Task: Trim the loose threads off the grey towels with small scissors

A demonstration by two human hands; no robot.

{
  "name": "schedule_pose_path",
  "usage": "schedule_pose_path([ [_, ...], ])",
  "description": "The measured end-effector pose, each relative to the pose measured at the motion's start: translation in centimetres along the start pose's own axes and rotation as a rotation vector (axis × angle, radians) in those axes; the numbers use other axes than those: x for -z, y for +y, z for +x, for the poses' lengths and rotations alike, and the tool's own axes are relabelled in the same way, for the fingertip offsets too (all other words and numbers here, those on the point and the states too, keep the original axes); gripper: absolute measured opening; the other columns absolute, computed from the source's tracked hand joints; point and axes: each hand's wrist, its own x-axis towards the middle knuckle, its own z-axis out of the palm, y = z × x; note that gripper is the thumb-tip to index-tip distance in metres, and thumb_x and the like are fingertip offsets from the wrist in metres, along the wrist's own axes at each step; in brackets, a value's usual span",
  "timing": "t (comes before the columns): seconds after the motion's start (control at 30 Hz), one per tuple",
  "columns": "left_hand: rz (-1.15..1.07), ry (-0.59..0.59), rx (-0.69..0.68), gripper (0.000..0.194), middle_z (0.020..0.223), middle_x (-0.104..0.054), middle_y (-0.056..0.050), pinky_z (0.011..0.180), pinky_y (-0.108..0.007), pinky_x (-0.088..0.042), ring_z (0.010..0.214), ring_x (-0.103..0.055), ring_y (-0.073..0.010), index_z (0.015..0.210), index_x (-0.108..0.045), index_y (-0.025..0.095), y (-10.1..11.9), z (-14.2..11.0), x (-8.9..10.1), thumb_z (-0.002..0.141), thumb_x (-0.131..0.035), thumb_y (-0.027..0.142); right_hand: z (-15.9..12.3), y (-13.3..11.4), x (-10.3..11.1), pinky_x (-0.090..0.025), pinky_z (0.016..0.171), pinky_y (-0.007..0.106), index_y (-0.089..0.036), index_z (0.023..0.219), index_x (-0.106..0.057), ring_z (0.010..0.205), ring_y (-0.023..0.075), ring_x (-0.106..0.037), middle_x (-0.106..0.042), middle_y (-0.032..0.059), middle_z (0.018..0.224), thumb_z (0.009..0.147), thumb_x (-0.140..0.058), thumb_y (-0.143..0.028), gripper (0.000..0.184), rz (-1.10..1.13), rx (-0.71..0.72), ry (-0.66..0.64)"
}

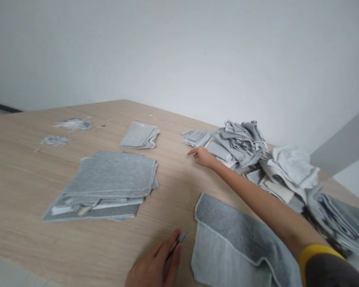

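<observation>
At the bottom edge, my left hand (160, 261) is closed around small metal thread snips (182, 236); only the pointed tip shows past the fingers. My right hand (202, 156) reaches far forward, index finger stretched out and nothing visible in it. It is close to a small stack of grey cloth pieces (197, 137) and the left side of a heap of crumpled grey cloth (242, 141). Under my right forearm lies a grey fabric piece (227, 243) with pale stitched edges, partly folded over.
A stack of grey cloth panels (110, 175) is on the left, with a smaller folded stack (140, 135) behind it. Two piles of lint and thread scraps (74, 124) lie farther left. More white and grey cloth (296, 165) spreads along the right. A wall stands behind the wooden table (20, 171).
</observation>
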Motion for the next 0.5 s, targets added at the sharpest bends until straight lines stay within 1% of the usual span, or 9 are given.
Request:
schedule_pose_path([
  [0.07,-0.005,0.062,-0.001,0.035,0.116,-0.077,0.005,0.076,-0.025,-0.064,0.096,-0.076,-0.0168,0.129,-0.064,0.035,0.2,-0.1,-0.1,0.100,-0.046,0.037,-1.7,-0.3,1.6,-0.049,0.102,0.033,-0.015,0.109,-0.077,0.110,0.0232,-0.070,-0.076,0.0102,0.116,0.081,-0.054,0.000,0.040,0.010,0.012,0.022],
  [0.13,-0.012,0.119,0.012,0.034,0.114,-0.077,0.005,0.077,-0.027,-0.064,0.095,-0.076,-0.0174,0.127,-0.065,0.034,0.5,0.0,-0.2,0.100,-0.046,0.038,-4.2,-0.4,3.4,-0.049,0.103,0.035,-0.016,0.114,-0.075,0.112,0.0229,-0.070,-0.075,0.0097,0.120,0.086,-0.054,-0.005,0.037,0.025,0.015,0.035],
  [0.17,-0.015,0.137,0.016,0.033,0.113,-0.078,0.005,0.077,-0.027,-0.064,0.095,-0.077,-0.0176,0.125,-0.066,0.033,0.6,0.1,-0.1,0.099,-0.046,0.039,-5.9,-0.3,4.2,-0.049,0.103,0.035,-0.016,0.116,-0.074,0.113,0.0224,-0.069,-0.075,0.0094,0.119,0.087,-0.053,-0.008,0.036,0.034,0.011,0.035],
  [0.23,-0.023,0.136,0.018,0.032,0.111,-0.078,0.004,0.079,-0.027,-0.063,0.094,-0.077,-0.0174,0.122,-0.068,0.031,0.9,0.4,0.1,0.099,-0.047,0.039,-9.9,0.0,5.6,-0.049,0.105,0.036,-0.017,0.117,-0.073,0.114,0.0224,-0.069,-0.074,0.0092,0.120,0.090,-0.055,-0.013,0.033,0.051,-0.008,0.014],
  [0.3,-0.034,0.123,0.011,0.032,0.111,-0.078,0.004,0.082,-0.026,-0.062,0.095,-0.076,-0.0170,0.121,-0.069,0.029,1.2,0.6,0.5,0.100,-0.047,0.040,-14.7,0.7,6.3,-0.052,0.101,0.038,-0.018,0.115,-0.073,0.109,0.0238,-0.071,-0.075,0.0094,0.117,0.088,-0.064,-0.023,0.030,0.071,-0.044,-0.040],
  [0.33,-0.037,0.114,0.009,0.033,0.112,-0.078,0.004,0.084,-0.026,-0.061,0.096,-0.076,-0.0170,0.121,-0.068,0.028,1.4,0.6,0.6,0.100,-0.047,0.041,-17.2,1.0,6.4,-0.055,0.096,0.039,-0.018,0.116,-0.073,0.104,0.0253,-0.072,-0.076,0.0100,0.113,0.084,-0.071,-0.030,0.034,0.080,-0.069,-0.072],
  [0.4,-0.031,0.094,0.014,0.035,0.115,-0.077,0.003,0.087,-0.027,-0.060,0.100,-0.075,-0.0175,0.123,-0.068,0.028,1.5,0.7,0.9,0.100,-0.047,0.044,-22.1,1.7,6.2,-0.058,0.087,0.041,-0.017,0.120,-0.071,0.097,0.0280,-0.073,-0.076,0.0119,0.111,0.071,-0.084,-0.041,0.056,0.109,-0.127,-0.125],
  [0.43,-0.024,0.082,0.019,0.036,0.116,-0.077,0.003,0.089,-0.027,-0.059,0.101,-0.075,-0.0181,0.123,-0.067,0.028,1.5,0.8,0.9,0.100,-0.046,0.045,-24.4,2.0,6.0,-0.058,0.089,0.043,-0.017,0.124,-0.069,0.100,0.0295,-0.072,-0.074,0.0131,0.115,0.066,-0.087,-0.043,0.066,0.152,-0.180,-0.140],
  [0.5,-0.001,0.057,0.035,0.039,0.117,-0.076,0.002,0.089,-0.029,-0.059,0.102,-0.075,-0.0196,0.124,-0.067,0.029,1.4,0.8,1.0,0.099,-0.045,0.049,-28.1,2.3,5.6,-0.057,0.093,0.046,-0.017,0.127,-0.066,0.107,0.0321,-0.070,-0.071,0.0155,0.122,0.061,-0.090,-0.043,0.075,0.243,-0.251,-0.146],
])
